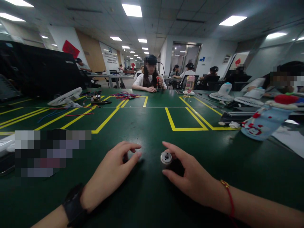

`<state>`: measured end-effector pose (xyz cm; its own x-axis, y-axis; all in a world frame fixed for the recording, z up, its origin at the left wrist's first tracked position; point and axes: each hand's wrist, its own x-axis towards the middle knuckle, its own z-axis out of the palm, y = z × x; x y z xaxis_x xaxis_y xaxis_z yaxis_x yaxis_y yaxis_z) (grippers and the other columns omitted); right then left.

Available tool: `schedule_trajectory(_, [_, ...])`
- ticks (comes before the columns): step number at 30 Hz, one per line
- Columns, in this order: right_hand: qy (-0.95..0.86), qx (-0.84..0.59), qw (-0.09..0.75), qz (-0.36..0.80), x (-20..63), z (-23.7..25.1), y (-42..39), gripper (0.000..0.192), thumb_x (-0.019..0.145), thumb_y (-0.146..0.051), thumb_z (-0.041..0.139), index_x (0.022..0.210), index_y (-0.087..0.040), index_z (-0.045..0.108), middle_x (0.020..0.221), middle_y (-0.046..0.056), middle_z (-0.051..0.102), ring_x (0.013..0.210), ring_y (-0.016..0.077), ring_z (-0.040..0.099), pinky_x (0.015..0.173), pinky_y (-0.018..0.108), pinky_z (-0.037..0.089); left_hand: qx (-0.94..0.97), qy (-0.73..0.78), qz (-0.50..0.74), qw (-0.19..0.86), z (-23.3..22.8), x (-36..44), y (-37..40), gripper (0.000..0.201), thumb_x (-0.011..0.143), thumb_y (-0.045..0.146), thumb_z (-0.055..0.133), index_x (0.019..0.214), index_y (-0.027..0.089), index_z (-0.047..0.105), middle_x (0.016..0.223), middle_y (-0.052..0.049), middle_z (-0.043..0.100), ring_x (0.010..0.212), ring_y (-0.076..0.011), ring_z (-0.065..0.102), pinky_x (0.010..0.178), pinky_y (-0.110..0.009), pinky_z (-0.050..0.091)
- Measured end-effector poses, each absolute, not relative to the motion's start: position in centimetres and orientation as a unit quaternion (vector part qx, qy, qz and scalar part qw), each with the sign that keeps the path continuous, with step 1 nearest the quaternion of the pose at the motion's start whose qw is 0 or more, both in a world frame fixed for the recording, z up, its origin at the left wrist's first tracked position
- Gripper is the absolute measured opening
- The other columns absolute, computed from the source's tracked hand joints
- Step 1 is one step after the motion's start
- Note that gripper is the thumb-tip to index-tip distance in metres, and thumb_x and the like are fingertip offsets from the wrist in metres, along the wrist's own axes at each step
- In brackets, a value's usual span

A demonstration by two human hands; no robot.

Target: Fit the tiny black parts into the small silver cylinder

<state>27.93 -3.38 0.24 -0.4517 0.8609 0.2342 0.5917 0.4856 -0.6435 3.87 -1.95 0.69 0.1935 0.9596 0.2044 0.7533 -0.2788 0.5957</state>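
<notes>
Right fingers (175, 149) curve half around a round-faced, silvery metal cylinder (166, 160).

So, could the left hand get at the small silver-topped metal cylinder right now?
Probably yes: nothing stands between the left hand and the cylinder on the green tabletop; the right hand curves around its right side.

The one camera sits on the person's head, looking forward and down along the tabletop (152, 126); the left hand (114, 171) and right hand (192, 172) appear close, at lower centre, while the ceiling (161, 14) recedes across the frame's top.
</notes>
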Motion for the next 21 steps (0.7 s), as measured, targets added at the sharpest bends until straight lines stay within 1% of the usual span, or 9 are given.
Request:
schedule_trajectory(2, [-0.794,-0.451,0.304,0.272,28.4,-0.7,-3.1,0.076,0.075,-0.033,0.065,0.139,-0.030,0.023,0.120,0.002,0.053,0.107,0.0121,0.052,0.098,0.032,0.042,0.774,0.518,0.312,0.187,1.5,6.0,-2.5,0.027,0.088,0.039,0.051,0.110,0.029,0.063,0.106,-0.002,0.061,0.089,-0.0190,0.057,0.078,-0.033,0.047])
schedule_trajectory(3, [-0.785,-0.449,0.312,0.289,28.5,-1.1,-3.0,0.076,0.075,-0.032,0.065,0.138,-0.029,0.023,0.118,0.002,0.054,0.105,0.0117,0.053,0.096,0.031,0.043,0.785,0.495,0.318,0.193,1.9,7.0,-2.6,0.026,0.087,0.038,0.052,0.110,0.030,0.063,0.107,-0.002,0.060,0.092,-0.0189,0.057,0.081,-0.032,0.047])
schedule_trajectory(5, [-0.777,-0.440,0.321,0.316,28.7,-1.5,-3.0,0.067,0.076,-0.030,0.064,0.133,-0.028,0.028,0.116,0.001,0.055,0.103,0.0105,0.054,0.094,0.029,0.044,0.804,0.457,0.320,0.204,2.7,8.8,-2.8,0.023,0.086,0.034,0.055,0.106,0.030,0.065,0.106,-0.002,0.061,0.095,-0.0186,0.056,0.083,-0.032,0.046])
schedule_trajectory(7, [-0.774,-0.433,0.325,0.329,28.6,-1.4,-3.0,0.059,0.077,-0.028,0.063,0.128,-0.028,0.032,0.117,0.000,0.055,0.104,0.0099,0.053,0.093,0.028,0.044,0.809,0.437,0.327,0.219,3.1,9.7,-2.7,0.016,0.087,0.029,0.055,0.094,0.029,0.069,0.099,0.000,0.062,0.092,-0.0171,0.057,0.081,-0.030,0.046])
schedule_trajectory(9, [-0.777,-0.434,0.323,0.321,28.6,-1.0,-3.1,0.051,0.077,-0.026,0.062,0.123,-0.028,0.038,0.116,-0.001,0.054,0.103,0.0096,0.053,0.092,0.027,0.044,0.794,0.439,0.350,0.231,3.3,9.9,-2.5,0.017,0.088,0.027,0.054,0.087,0.028,0.070,0.093,0.001,0.062,0.088,-0.0155,0.058,0.078,-0.028,0.045])
schedule_trajectory(12, [-0.786,-0.446,0.311,0.293,28.7,-0.4,-3.4,0.039,0.078,-0.021,0.057,0.115,-0.027,0.045,0.108,-0.002,0.056,0.094,0.0084,0.054,0.084,0.024,0.046,0.769,0.463,0.370,0.240,2.8,9.2,-2.2,0.015,0.088,0.028,0.055,0.087,0.028,0.070,0.091,0.001,0.062,0.086,-0.0148,0.058,0.077,-0.027,0.045])
schedule_trajectory(14, [-0.787,-0.457,0.306,0.280,29.0,-0.4,-3.5,0.038,0.078,-0.020,0.056,0.114,-0.026,0.045,0.104,-0.001,0.056,0.089,0.0081,0.054,0.080,0.023,0.046,0.779,0.471,0.332,0.247,1.9,8.8,-2.0,0.014,0.087,0.027,0.057,0.086,0.028,0.071,0.090,0.001,0.063,0.086,-0.0154,0.058,0.078,-0.028,0.045])
schedule_trajectory(18, [-0.790,-0.470,0.299,0.256,29.2,-0.9,-3.6,0.055,0.075,-0.026,0.061,0.125,-0.026,0.040,0.119,0.002,0.052,0.104,0.0129,0.052,0.091,0.030,0.044,0.826,0.457,0.242,0.225,0.0,8.7,-1.7,0.013,0.085,0.028,0.059,0.083,0.028,0.073,0.090,0.001,0.065,0.088,-0.0181,0.057,0.081,-0.032,0.044])
schedule_trajectory(21, [-0.796,-0.465,0.286,0.260,29.2,-0.9,-3.6,0.049,0.078,-0.030,0.059,0.124,-0.026,0.043,0.121,0.004,0.052,0.108,0.0150,0.051,0.095,0.033,0.043,0.834,0.452,0.229,0.219,-0.4,9.0,-1.8,0.016,0.086,0.033,0.057,0.091,0.030,0.072,0.093,0.000,0.066,0.089,-0.0193,0.057,0.083,-0.034,0.044])
